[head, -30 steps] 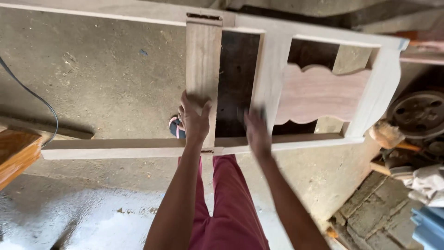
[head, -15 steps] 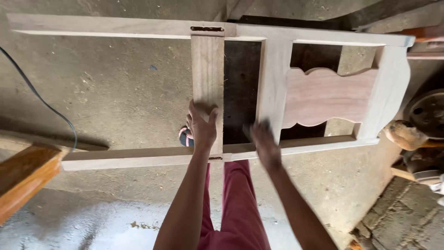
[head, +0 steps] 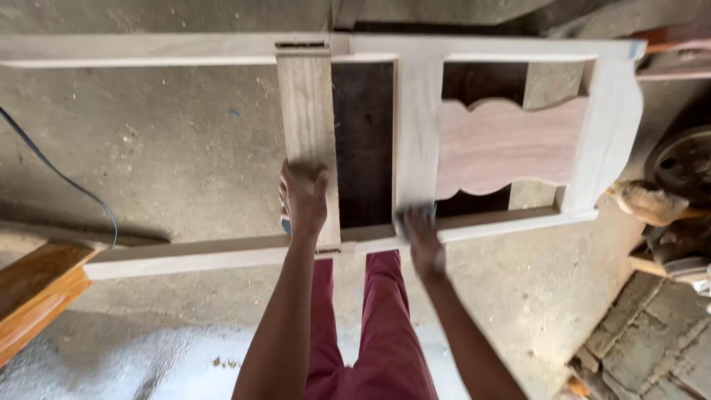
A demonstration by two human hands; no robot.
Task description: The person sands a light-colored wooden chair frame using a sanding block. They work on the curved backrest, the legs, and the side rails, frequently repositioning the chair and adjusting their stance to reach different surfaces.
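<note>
A pale unfinished wooden frame lies flat at waist height, with two long rails and several cross pieces. My left hand grips the near end of a brownish cross slat, thumb over its right edge. My right hand presses a small dark pad, blurred, on the near end of the paler second slat, where it meets the near rail. A pinkish panel with wavy edges sits between that slat and the curved end piece.
An orange-brown wooden piece juts in at lower left. A black cable runs over the concrete floor. A metal wheel, a wooden-handled tool and stacked bricks crowd the right side. My red trousers are below the frame.
My right hand has slid down the second slat toward the near rail with the pad. My left hand keeps its hold on the brownish slat. The view has shifted slightly.
</note>
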